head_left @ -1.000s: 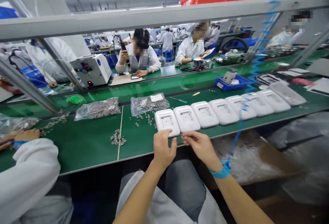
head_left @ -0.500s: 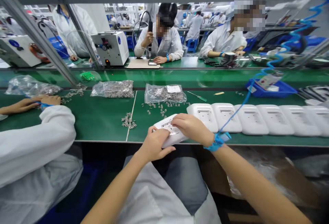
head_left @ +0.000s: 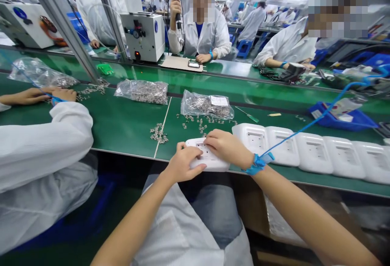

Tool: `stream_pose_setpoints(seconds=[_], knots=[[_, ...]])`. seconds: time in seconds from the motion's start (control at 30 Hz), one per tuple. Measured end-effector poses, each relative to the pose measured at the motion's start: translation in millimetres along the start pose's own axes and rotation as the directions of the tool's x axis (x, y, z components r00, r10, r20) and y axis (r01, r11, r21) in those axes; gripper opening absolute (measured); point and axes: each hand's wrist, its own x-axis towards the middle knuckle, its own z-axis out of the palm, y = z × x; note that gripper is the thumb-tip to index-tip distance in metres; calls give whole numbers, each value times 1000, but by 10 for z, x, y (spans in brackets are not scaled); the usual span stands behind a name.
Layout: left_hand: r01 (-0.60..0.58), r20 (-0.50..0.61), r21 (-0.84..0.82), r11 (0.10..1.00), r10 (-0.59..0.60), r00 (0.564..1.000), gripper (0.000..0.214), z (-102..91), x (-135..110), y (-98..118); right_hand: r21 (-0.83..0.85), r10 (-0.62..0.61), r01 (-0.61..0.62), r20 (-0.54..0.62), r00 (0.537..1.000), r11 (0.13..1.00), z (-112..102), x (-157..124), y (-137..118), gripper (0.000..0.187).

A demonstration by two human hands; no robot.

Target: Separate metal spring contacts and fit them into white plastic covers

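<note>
A white plastic housing (head_left: pixel 207 158) lies at the near edge of the green table (head_left: pixel 122 123). My left hand (head_left: pixel 183 164) grips its left end, fingers curled over the top. My right hand (head_left: pixel 227 147) rests on its right half, fingers bent and pressing into the recess; whether it holds a small part is hidden. A blue wrist strap (head_left: pixel 257 163) with a coiled blue cord sits on my right wrist. A row of several more white housings (head_left: pixel 313 156) stretches to the right. Small metal parts (head_left: pixel 158 134) are scattered just beyond my hands.
Two clear bags of metal parts (head_left: pixel 143 91) (head_left: pixel 207 105) lie further back. A co-worker's white sleeve (head_left: pixel 42 136) fills the left, their hands at another bag. A blue tray (head_left: pixel 344 117) sits far right. Workers in white coats sit across a second bench with a white machine (head_left: pixel 143 36).
Both hands took the leftmost housing out of the row and drew it to the table's near edge. The camera tilted down and swung left.
</note>
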Motion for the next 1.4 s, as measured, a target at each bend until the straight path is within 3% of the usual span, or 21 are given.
stream_pose_setpoints(seconds=[0.3,0.57,0.7,0.8,0.87,0.9,0.93,0.97,1.03,1.07,1.1,1.13,1.27,1.33,1.4], knots=[[-32,-48,85,996,36,998,28,22,44,128,70,172,-176,57,983,982,4,40,-78,16],[-8,-60,186,982,20,998,42,90,41,164,138,257,-242,-100,961,960,108,-76,-121,21],[4,-47,214,977,6,999,44,87,46,172,61,209,-205,-75,975,977,90,-65,-136,21],[-13,-37,234,972,23,999,46,83,43,175,62,86,-83,-52,995,995,51,-64,-96,23],[-52,0,277,959,54,999,49,75,22,172,174,36,-9,-151,988,985,32,-118,-44,25],[-80,29,308,948,74,997,47,68,6,170,244,80,-16,-252,964,970,30,-171,-13,25],[-108,56,341,934,95,994,42,60,-14,169,309,176,-58,-370,912,949,37,-241,21,22],[-135,77,370,919,114,990,35,52,-36,171,365,307,-132,-479,823,922,55,-329,56,19],[-177,97,413,893,150,984,22,44,-82,187,414,528,-330,-612,589,848,124,-542,127,14],[-195,90,437,878,173,981,18,47,-103,202,397,581,-431,-642,501,810,177,-659,160,15],[-217,72,467,857,208,976,14,55,-121,221,348,605,-529,-656,453,774,239,-776,190,17],[-247,49,505,827,258,965,10,69,-138,243,266,608,-617,-655,449,741,306,-884,215,20],[-349,-27,671,654,493,870,4,76,-199,349,-90,608,-784,-580,543,614,540,-1161,227,32],[-352,-45,700,621,531,846,5,-45,-241,386,-165,610,-791,-552,569,589,586,-1193,171,34],[-305,-74,724,619,509,858,11,-303,-294,376,-200,597,-774,-533,600,600,581,-1177,77,33]])
